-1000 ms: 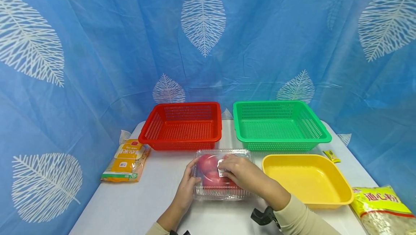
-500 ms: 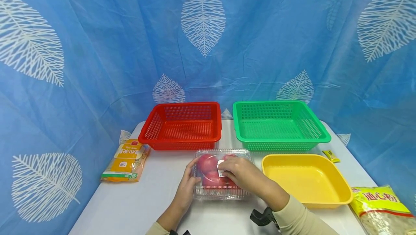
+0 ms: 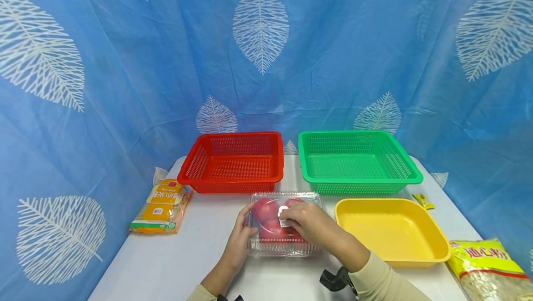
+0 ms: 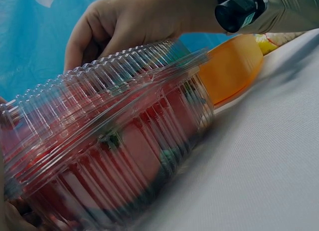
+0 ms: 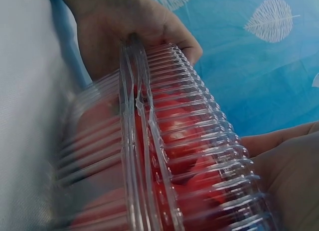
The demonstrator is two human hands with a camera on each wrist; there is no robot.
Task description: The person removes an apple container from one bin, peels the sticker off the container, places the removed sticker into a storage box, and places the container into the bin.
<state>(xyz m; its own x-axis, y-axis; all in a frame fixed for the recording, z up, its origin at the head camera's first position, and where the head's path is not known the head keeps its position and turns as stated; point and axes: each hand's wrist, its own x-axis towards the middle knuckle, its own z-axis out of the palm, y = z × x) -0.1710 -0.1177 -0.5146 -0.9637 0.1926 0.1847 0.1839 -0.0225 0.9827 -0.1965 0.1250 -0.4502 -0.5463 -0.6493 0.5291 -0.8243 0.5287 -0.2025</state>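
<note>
A clear plastic clamshell box (image 3: 283, 248) stands on the white table, its lid down. Red tomatoes (image 3: 269, 230) with green stems show through its walls. My left hand (image 3: 236, 238) grips the box's left side, thumb near the front and fingers reaching along the edge. On top of the lid is a white sticker (image 3: 284, 223), which the thumb and curled fingers of my right hand (image 3: 314, 223) pinch, covering part of it. In the left wrist view the right hand (image 4: 119, 29) arches over the ribbed lid. The right wrist view has the left hand (image 5: 114, 32) against the box's end.
Behind the box sit a red basket (image 3: 231, 185) and a green basket (image 3: 362, 187). A yellow tray (image 3: 387, 236) is right of it. An orange food bag (image 3: 162, 204) lies left; a small yellow packet (image 3: 423, 201) and a yellow bag (image 3: 487, 264) lie right.
The right hand has shifted very slightly on the lid at the sticker. The left hand and the box have stayed in place.
</note>
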